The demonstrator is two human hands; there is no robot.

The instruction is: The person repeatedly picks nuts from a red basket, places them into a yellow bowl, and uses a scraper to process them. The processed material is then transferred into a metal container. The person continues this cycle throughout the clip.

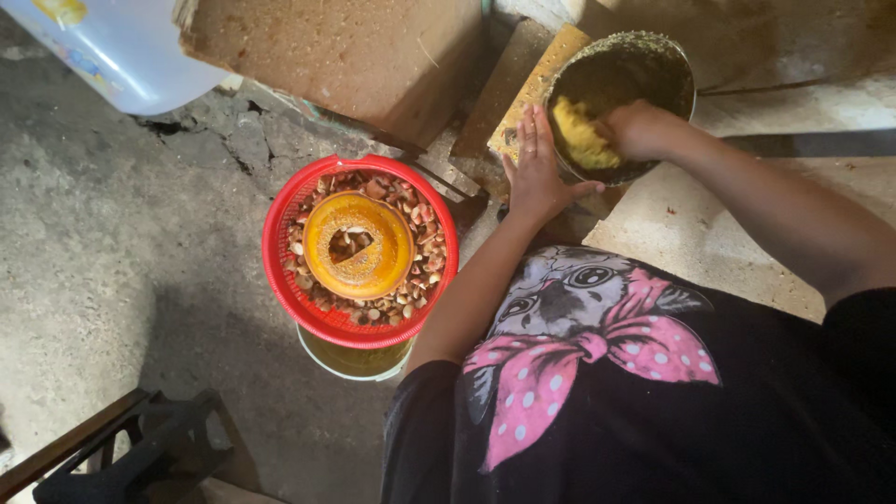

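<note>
Yellow mash [579, 135] under right hand [635, 128] fingers, inside pot [672, 70].

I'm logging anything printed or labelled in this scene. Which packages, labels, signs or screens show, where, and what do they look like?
Plastic jug: top left corner on the ground, pale bluish-white and rounded, with a yellow and blue printed label partly cut off by the frame edge.
Shirt print: on the person's black shirt, bottom centre, a grey animal face with a pink white-dotted bow.
No signs or screens show.
</note>
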